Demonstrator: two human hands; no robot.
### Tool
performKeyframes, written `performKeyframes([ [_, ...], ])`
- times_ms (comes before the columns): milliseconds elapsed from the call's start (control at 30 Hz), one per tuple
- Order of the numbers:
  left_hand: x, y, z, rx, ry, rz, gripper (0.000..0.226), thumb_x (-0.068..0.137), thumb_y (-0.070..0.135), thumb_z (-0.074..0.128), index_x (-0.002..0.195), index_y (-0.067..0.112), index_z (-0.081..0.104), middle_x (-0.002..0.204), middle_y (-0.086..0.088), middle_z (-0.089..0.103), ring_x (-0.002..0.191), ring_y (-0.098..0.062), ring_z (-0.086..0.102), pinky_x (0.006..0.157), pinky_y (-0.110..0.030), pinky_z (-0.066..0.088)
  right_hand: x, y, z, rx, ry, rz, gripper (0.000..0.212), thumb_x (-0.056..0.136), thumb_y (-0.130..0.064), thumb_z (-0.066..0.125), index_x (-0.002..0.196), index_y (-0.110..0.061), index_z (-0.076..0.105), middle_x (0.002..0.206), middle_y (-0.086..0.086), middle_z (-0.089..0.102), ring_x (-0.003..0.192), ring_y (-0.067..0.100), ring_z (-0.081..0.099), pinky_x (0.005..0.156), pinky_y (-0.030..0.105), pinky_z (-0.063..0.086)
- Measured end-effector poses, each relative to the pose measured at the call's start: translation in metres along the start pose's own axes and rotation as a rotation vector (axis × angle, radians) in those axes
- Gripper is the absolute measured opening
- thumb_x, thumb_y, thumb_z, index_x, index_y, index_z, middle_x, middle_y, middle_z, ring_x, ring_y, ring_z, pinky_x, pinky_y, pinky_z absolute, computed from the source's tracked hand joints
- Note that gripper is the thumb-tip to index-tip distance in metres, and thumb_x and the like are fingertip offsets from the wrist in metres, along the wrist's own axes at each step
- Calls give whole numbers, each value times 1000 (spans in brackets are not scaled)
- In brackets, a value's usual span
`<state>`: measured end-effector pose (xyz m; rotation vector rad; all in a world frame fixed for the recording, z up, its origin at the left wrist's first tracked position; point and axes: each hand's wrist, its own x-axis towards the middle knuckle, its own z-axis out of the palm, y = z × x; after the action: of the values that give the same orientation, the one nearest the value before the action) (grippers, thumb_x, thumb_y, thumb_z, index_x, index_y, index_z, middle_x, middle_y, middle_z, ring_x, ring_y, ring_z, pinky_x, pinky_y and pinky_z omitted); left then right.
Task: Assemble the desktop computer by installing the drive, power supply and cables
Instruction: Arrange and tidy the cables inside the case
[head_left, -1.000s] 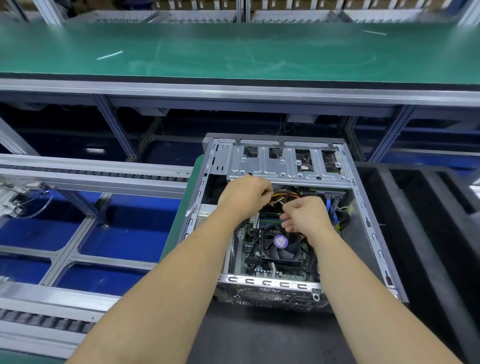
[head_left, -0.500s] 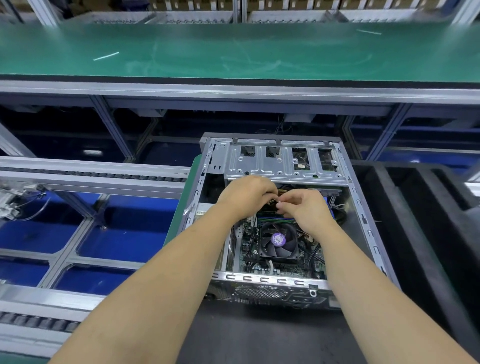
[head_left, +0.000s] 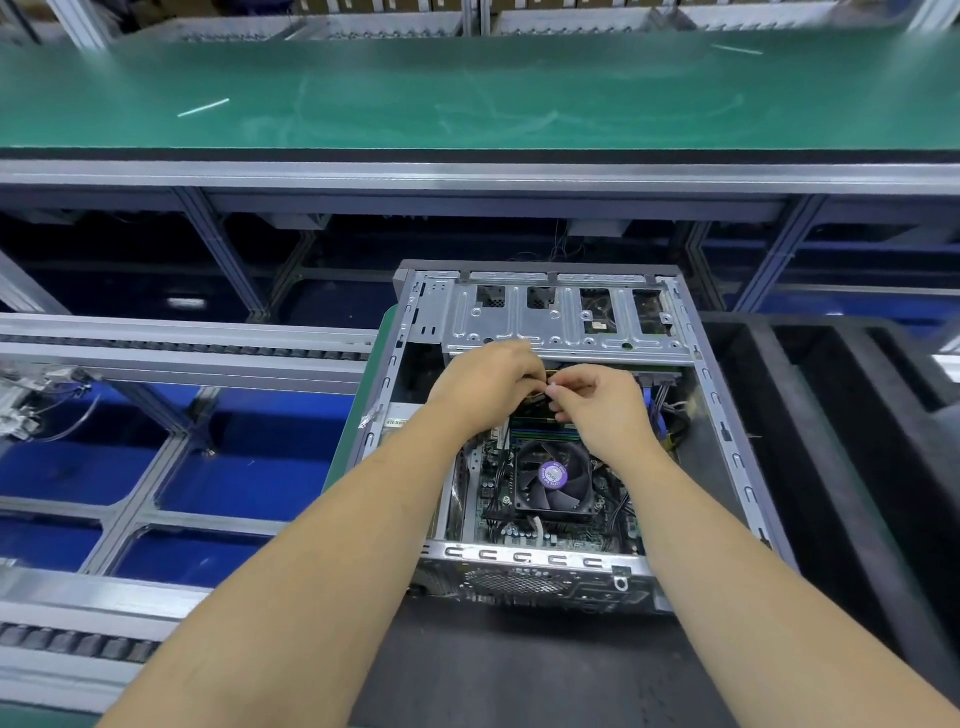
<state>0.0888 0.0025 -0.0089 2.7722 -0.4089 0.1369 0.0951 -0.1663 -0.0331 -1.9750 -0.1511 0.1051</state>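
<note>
The open computer case lies on its side on a dark mat, and both hands meet inside it, just under the silver drive cage at its far end. The left hand curls its fingers around a bundle of cables, yellow and black strands showing between the fingers. The right hand touches it fingertip to fingertip, pinching a small white piece on the same bundle. Below the hands sits the black cooling fan with a purple label, on the green circuit board. Blue cables hang by the case's right wall. A roller conveyor runs to the left, black foam trays lie to the right, and a green bench stretches beyond. Both forearms reach forward, bare, converging over the case.
</note>
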Motion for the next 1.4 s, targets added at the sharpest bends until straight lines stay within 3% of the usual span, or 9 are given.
performKeyframes([
  [200, -3, 2, 0, 52, 50, -108, 19, 101, 31, 51, 105, 22, 67, 85, 4, 69, 76, -19, 57, 67, -37, 52, -1, 3, -2, 48, -16, 251, 5, 87, -2, 64, 84, -6, 66, 74, 16, 73, 59, 19, 73, 60, 35, 62],
  [333, -5, 6, 2, 132, 62, -130, 17, 98, 27, 47, 96, 20, 62, 77, 0, 65, 74, -28, 61, 60, -36, 50, -9, -5, -9, 235, -152, 325, 5, 89, 0, 61, 86, 1, 65, 72, 19, 73, 66, 30, 74, 56, 31, 60],
  [533, -7, 3, -5, 36, -113, -11, 33, 85, 31, 53, 113, 32, 69, 111, 13, 67, 100, -15, 61, 78, -36, 53, -7, -17, -18, 627, -16, 186, 8, 93, 1, 60, 89, -2, 66, 75, 15, 72, 70, 29, 71, 63, 31, 56],
  [633, -7, 4, -5, -5, -173, -33, 30, 89, 44, 51, 110, 33, 70, 93, 12, 69, 82, -13, 60, 71, -32, 52, -6, -16, -22, 811, 48, 162, 5, 95, 0, 59, 95, -1, 64, 81, 14, 72, 78, 30, 72, 68, 32, 58],
  [767, -5, 3, -5, -69, -91, -57, 25, 98, 46, 53, 90, 28, 68, 66, 13, 55, 66, -11, 53, 64, -33, 49, -7, -18, -22, 924, -72, 113, 7, 93, 3, 59, 94, -3, 64, 85, 16, 72, 80, 30, 72, 69, 32, 58],
  [900, -7, 1, -5, -125, 35, -63, 39, 102, 42, 50, 65, 30, 52, 77, 10, 47, 78, -11, 46, 67, -34, 43, -8, -18, -21, 932, -134, 63, 11, 92, 2, 61, 90, -6, 68, 88, 18, 72, 80, 29, 70, 71, 33, 58],
  [1100, -14, 8, -4, 93, 216, 47, 34, 102, 35, 49, 83, 16, 69, 76, 6, 40, 69, -20, 48, 63, -31, 30, -7, -15, -16, 783, -56, -36, 19, 88, 10, 62, 84, -6, 71, 82, 16, 74, 77, 28, 72, 73, 31, 58],
  [1200, -17, 8, -6, 82, 227, 13, 30, 103, 32, 46, 101, 16, 71, 84, 2, 59, 80, -23, 59, 62, -33, 40, -5, -12, -12, 688, -19, -93, 23, 85, 13, 63, 80, -7, 72, 80, 17, 74, 77, 30, 73, 75, 33, 59],
  [1400, -10, 10, -7, 159, 85, -172, 27, 104, 23, 45, 95, 9, 66, 91, -8, 65, 85, -29, 62, 73, -41, 51, -7, -11, -7, 590, -100, -98, 20, 84, 8, 69, 81, -10, 76, 83, 17, 75, 76, 27, 73, 69, 27, 58],
])
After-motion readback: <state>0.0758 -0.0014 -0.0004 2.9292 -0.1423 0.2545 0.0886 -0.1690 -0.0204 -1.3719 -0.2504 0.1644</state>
